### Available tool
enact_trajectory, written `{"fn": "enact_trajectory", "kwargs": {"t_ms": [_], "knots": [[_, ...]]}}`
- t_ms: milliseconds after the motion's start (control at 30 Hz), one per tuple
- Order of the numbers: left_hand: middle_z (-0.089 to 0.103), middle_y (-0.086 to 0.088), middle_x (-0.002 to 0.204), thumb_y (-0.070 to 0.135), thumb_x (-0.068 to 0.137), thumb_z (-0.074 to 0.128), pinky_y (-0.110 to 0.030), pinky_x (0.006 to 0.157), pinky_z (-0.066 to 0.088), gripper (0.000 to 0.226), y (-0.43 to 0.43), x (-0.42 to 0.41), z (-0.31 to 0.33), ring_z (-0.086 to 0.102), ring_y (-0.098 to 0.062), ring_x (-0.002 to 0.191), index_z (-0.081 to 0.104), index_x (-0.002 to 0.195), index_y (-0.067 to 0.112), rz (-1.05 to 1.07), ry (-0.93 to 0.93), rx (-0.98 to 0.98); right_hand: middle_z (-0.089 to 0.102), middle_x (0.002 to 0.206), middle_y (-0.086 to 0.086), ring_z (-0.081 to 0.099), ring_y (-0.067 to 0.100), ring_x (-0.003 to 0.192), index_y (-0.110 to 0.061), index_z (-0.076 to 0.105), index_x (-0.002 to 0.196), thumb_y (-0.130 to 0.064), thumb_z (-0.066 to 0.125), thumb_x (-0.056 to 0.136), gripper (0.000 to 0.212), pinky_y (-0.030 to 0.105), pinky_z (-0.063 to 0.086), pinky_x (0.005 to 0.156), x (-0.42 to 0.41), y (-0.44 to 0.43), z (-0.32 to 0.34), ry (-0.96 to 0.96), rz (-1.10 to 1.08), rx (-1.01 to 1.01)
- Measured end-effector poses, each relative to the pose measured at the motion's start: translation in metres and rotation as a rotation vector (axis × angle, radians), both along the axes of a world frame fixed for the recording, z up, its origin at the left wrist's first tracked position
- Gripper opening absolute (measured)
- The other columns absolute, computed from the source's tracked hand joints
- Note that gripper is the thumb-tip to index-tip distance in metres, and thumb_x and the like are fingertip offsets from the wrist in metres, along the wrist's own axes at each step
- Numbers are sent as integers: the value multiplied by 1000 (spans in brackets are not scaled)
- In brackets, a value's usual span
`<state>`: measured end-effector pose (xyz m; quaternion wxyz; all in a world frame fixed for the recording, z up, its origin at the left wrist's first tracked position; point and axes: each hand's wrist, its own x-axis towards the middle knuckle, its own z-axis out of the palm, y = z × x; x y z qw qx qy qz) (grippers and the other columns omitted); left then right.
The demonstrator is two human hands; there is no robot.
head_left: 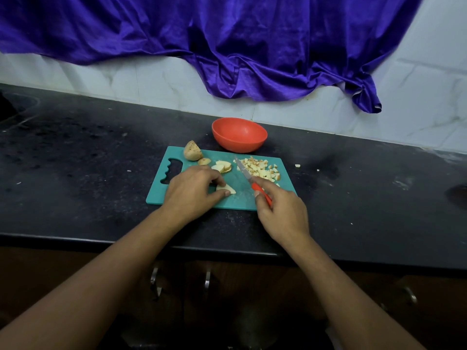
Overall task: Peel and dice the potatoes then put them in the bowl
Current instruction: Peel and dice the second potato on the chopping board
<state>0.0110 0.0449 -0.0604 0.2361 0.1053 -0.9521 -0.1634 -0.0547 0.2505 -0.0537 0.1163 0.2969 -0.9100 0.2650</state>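
Left grip [192,190] pinches potato slice [228,190] flat on the cutting board [240,202]. Right grip [280,210] clamped on knife [246,174], blade angled toward the dice pile [262,168]. Bowl [240,135] behind board, looks empty. Risk: thin slice skids under the cut, with left fingertips [222,183] close to the blade path.

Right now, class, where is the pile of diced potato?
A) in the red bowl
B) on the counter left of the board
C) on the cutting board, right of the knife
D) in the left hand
C: the diced potato lies on the cutting board right of the knife; the red bowl shows none.
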Motion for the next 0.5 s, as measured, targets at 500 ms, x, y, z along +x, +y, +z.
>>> {"fn": "enact_trajectory", "kwargs": {"t_ms": [500], "knots": [[69,13,100,55,85,73,-39,76,56,25,8,-12,-1,59,-14,104,73,97,33,116,41,14,68,93,-11,57,8,61,-48,53,143,-33,52,102,43,28,42,53,15,3,23,-135,51,84]]}}
